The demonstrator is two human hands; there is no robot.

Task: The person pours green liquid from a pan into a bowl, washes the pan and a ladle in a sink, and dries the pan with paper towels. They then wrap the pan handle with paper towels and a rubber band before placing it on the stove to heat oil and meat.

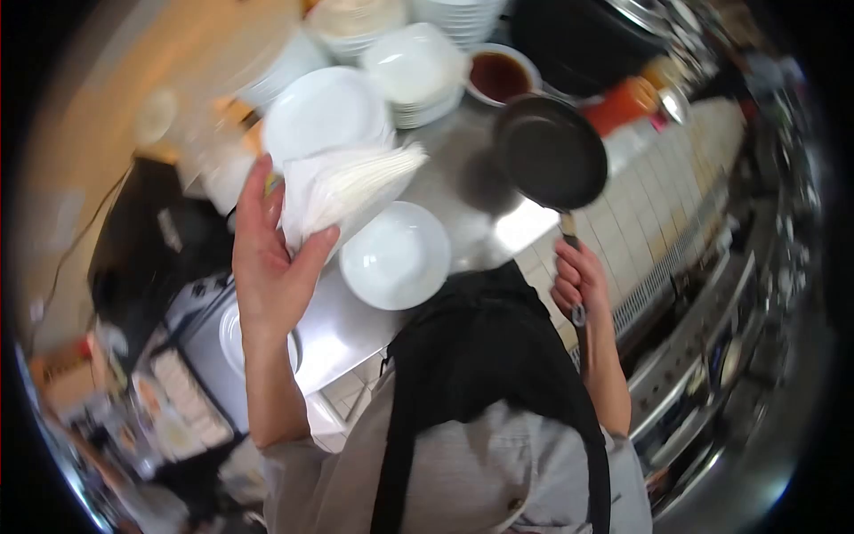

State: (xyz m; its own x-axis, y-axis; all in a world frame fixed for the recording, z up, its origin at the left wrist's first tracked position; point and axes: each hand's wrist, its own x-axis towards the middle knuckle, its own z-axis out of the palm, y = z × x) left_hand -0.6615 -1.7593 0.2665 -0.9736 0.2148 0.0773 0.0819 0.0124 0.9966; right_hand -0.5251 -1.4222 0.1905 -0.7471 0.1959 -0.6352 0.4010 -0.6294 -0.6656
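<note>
My right hand (583,276) is wrapped round the handle of a small black frying pan (550,153), held out level over the edge of the steel counter. My left hand (283,245) has its thumb and fingers spread apart at the near edge of a stack of white paper napkins (351,182), the thumb tip overlapping the paper. A white bowl (396,256) sits on the counter just right of the napkins. Behind them lies a round white plate (325,116).
Stacked white square dishes (415,62) and a bowl of dark red-brown liquid (500,76) stand at the back. An orange-red bottle (623,105) is right of the pan. Cooking equipment (703,374) lines the right side beyond the tiled floor (640,200). A white plate (233,343) lies left of my forearm.
</note>
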